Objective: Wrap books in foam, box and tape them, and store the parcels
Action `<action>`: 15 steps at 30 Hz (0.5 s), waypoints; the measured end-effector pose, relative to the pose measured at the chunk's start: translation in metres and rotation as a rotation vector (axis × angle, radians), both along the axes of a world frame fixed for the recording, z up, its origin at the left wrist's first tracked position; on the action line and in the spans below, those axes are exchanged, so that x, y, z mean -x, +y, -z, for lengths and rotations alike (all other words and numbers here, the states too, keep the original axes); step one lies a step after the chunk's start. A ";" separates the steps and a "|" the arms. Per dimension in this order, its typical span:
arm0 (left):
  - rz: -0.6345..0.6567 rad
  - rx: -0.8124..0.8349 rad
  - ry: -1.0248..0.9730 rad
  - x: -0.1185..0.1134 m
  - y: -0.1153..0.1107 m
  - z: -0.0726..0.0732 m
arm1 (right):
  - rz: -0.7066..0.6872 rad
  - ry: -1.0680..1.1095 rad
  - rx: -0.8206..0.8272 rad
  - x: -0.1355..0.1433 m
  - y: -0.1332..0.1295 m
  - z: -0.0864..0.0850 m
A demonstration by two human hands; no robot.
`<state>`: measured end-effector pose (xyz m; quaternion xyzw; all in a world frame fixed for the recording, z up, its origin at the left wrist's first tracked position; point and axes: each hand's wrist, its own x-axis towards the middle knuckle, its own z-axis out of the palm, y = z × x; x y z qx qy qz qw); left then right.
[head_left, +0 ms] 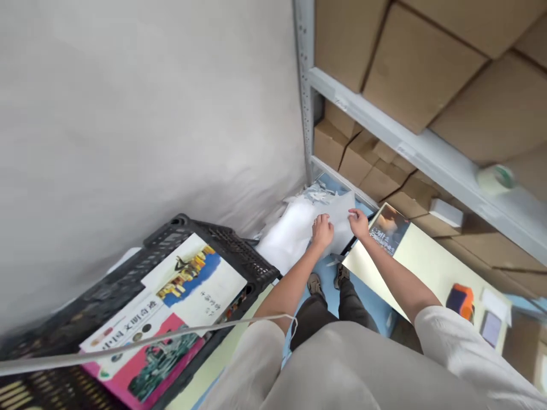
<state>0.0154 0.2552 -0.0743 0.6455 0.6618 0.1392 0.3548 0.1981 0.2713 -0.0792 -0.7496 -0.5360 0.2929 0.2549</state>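
Below me, both hands grip a thin white translucent sheet [337,219], which looks like packing film or foam. My left hand [323,230] is closed at the sheet's left side, with the fingers curled. My right hand [358,222] pinches its right edge between thumb and fingers. A bulky white heap or roll of similar material [284,236] lies just left of my left hand, against the wall. Close to my right hand, a dark-covered book [390,230] rests on the pale table [427,262]. Part of the sheet is hidden behind my hands.
A black plastic crate [256,259] with picture books [205,273] stands at my left. Metal shelving [384,119] with cardboard boxes [423,62] rises at the right, a tape roll [496,179] on its beam. An orange device [461,302] and a phone-like object [492,328] lie on the table.
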 end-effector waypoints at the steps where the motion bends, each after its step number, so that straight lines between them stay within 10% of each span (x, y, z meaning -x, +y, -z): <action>1: 0.054 -0.016 -0.006 -0.006 -0.006 -0.010 | 0.033 0.009 -0.009 -0.009 -0.017 -0.009; 7: 0.398 0.018 0.012 -0.058 -0.059 -0.039 | 0.286 0.067 -0.040 -0.064 -0.128 -0.033; 15: 0.723 0.106 0.097 -0.130 -0.131 -0.028 | 0.632 0.090 0.032 -0.124 -0.255 -0.013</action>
